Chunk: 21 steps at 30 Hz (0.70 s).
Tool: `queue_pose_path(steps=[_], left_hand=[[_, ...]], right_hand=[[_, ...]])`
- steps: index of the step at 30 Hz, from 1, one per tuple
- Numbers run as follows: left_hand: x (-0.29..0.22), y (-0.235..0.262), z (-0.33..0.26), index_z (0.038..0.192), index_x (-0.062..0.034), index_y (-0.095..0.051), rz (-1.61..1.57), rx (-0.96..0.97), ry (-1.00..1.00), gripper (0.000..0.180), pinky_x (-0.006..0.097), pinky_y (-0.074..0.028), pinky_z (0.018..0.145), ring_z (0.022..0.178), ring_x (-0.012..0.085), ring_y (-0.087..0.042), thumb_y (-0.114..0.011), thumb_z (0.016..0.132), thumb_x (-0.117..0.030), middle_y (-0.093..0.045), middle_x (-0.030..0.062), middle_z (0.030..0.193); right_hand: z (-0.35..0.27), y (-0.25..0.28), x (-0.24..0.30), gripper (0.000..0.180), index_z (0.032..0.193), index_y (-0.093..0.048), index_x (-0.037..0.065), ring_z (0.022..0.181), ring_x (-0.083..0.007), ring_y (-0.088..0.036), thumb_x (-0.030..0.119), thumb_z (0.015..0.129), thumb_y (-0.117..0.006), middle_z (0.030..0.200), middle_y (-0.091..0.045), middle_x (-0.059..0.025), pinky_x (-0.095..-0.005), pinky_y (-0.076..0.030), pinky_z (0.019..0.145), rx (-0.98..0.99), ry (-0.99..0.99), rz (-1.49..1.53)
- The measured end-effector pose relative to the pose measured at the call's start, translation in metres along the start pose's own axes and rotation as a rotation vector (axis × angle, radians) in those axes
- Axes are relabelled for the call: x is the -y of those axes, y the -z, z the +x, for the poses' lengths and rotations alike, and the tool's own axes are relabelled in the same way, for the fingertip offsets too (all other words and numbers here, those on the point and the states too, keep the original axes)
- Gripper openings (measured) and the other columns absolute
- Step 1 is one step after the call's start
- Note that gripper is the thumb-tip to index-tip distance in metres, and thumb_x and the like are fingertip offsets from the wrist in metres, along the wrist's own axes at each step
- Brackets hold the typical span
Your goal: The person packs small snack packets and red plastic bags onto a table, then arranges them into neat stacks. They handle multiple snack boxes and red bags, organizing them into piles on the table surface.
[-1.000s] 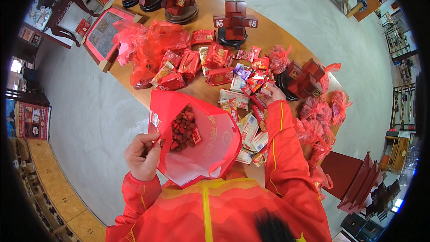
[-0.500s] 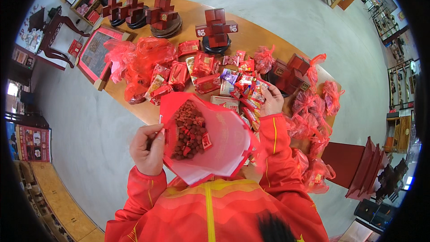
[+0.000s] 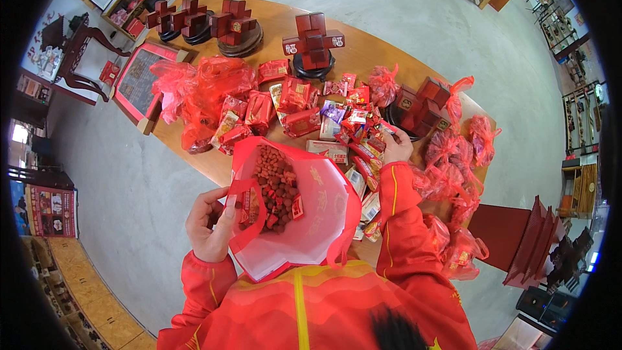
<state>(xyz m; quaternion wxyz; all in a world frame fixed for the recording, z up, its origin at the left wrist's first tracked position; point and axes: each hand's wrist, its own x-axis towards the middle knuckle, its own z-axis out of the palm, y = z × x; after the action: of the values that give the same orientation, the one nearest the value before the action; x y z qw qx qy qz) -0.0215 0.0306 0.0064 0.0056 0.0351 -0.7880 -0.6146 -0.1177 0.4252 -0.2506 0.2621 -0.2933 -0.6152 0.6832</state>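
Currently, a red bag (image 3: 304, 220) of dark red sweets (image 3: 272, 185) is held open, its rim pinched by the left hand (image 3: 208, 223). Beyond the bag, the right hand (image 3: 396, 146) is curled onto small packets (image 3: 363, 123); finger state cannot be told.

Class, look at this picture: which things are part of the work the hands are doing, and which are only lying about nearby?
In use:
left hand, holding the red bag open
dried red fruits inside it
right hand, on the snack packets

Lying about:
tied red pouches
wooden cross-shaped stands
framed board
table

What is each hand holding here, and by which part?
Left hand holds the open red bag by its handle and rim. Right hand rests among snack packets; grip unclear.
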Motion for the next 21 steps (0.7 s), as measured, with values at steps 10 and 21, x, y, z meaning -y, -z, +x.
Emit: queue_pose_path(steps=[10,21], left_hand=[[0.000,0.008,-0.003,0.114,0.0030,-0.062,0.049,-0.022,0.010,0.033,0.019,-0.034,0.059,0.064,0.0028,-0.043,-0.068,0.093,-0.022,-0.054,-0.0036,0.075],[0.001,0.014,-0.008,0.115,0.0048,-0.061,0.032,-0.010,-0.038,0.037,0.021,-0.037,0.057,0.062,0.0052,-0.045,-0.061,0.098,-0.028,-0.053,-0.0021,0.072]], right_hand=[[0.008,-0.041,0.010,0.068,0.133,-0.057,0.007,0.116,-0.0371,-0.057,0.019,0.071,-0.082,0.127,-0.058,-0.0175,-0.0449,-0.047,0.098,0.340,0.497,-0.983],[0.015,-0.033,-0.020,0.068,0.141,-0.044,0.006,0.100,-0.0412,-0.062,0.002,0.076,-0.066,0.117,-0.062,-0.0214,-0.0469,-0.052,0.086,0.333,0.236,-0.899]])
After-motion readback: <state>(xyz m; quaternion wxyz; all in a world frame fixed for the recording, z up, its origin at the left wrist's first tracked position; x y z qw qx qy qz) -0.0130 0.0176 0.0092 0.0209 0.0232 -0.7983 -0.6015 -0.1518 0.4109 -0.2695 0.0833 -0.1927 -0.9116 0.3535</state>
